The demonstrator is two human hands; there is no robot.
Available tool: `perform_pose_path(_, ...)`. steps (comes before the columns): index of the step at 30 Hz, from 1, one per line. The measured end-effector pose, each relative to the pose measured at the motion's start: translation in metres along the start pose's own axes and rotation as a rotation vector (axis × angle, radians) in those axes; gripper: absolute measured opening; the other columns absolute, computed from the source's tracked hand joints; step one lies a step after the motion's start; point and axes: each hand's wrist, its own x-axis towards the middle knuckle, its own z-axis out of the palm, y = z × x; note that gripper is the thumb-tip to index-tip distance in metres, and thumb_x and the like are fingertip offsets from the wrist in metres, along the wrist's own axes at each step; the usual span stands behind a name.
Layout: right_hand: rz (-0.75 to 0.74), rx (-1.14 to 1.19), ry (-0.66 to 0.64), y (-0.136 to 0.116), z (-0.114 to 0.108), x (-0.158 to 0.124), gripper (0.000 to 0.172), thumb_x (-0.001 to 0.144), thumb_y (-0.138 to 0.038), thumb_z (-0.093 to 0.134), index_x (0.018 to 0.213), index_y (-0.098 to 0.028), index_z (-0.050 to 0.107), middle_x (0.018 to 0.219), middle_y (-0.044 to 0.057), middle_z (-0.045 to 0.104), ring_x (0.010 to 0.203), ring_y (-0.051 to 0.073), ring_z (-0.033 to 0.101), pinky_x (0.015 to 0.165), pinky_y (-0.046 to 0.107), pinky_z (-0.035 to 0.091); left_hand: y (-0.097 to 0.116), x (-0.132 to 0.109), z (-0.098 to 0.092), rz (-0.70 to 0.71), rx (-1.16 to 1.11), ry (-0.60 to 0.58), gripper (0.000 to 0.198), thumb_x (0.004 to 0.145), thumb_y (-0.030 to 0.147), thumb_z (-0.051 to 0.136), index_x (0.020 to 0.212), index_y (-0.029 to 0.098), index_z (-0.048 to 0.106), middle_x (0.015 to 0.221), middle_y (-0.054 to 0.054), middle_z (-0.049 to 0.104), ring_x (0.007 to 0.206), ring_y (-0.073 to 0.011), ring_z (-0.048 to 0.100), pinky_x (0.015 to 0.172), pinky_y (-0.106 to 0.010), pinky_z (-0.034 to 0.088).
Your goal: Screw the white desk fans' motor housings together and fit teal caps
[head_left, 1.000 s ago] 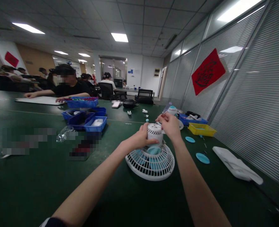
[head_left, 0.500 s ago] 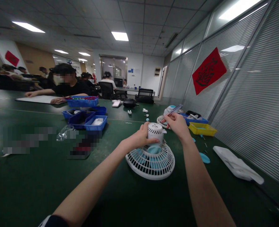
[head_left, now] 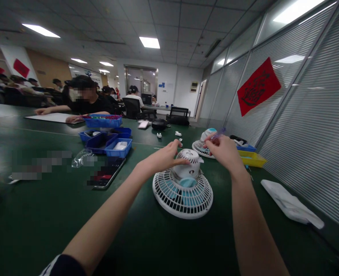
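Observation:
A small white fan lies grille-down on the green table, its light-blue blades showing through the slats and its rounded motor housing on top. My left hand is at the housing's left side, fingers apart and thumb stretched across its upper face; whether the thumb touches I cannot tell. Up and to the right of the fan, my right hand is closed on a screwdriver with a translucent purplish handle, blurred by motion. Its tip is hidden. Behind that hand stands a second white and blue fan.
Blue bins stand at the left, beside a phone and a clear plastic bag. A yellow tray and a white elongated part lie at the right. Across the table sits a person.
My left hand has loosened from the motor housing and shifted slightly left, fingers spreading. My right hand has moved a little right with the screwdriver, away from the fan.

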Motion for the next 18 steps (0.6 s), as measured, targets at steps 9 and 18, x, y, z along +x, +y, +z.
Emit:
perform_pose_path(9,-0.01,-0.075,0.003,-0.011,-0.014,-0.007,0.022,0.084,-0.027,0.047,0.079,-0.015,0.065,0.071,0.007,0.068,0.062,0.018,0.061,0.064,0.029,0.044,0.026,-0.009,-0.016,0.096,0.123,-0.015,0.03,0.084,0.042,0.046,0.084,0.016,0.061,0.077,-0.003,0.061,0.066,-0.0107,0.052,0.058,-0.022,0.034)
perform_pose_path(18,0.01,-0.125,-0.032,-0.009,-0.012,-0.008,0.036,0.086,-0.033,0.047,0.056,-0.017,0.061,0.057,0.006,0.063,0.062,0.021,0.06,0.067,0.034,0.043,0.013,-0.004,-0.002,-0.109,0.14,-0.552,0.033,0.08,0.042,0.049,0.091,0.015,0.064,0.074,-0.005,0.065,0.057,-0.0123,0.056,0.057,-0.024,0.042)
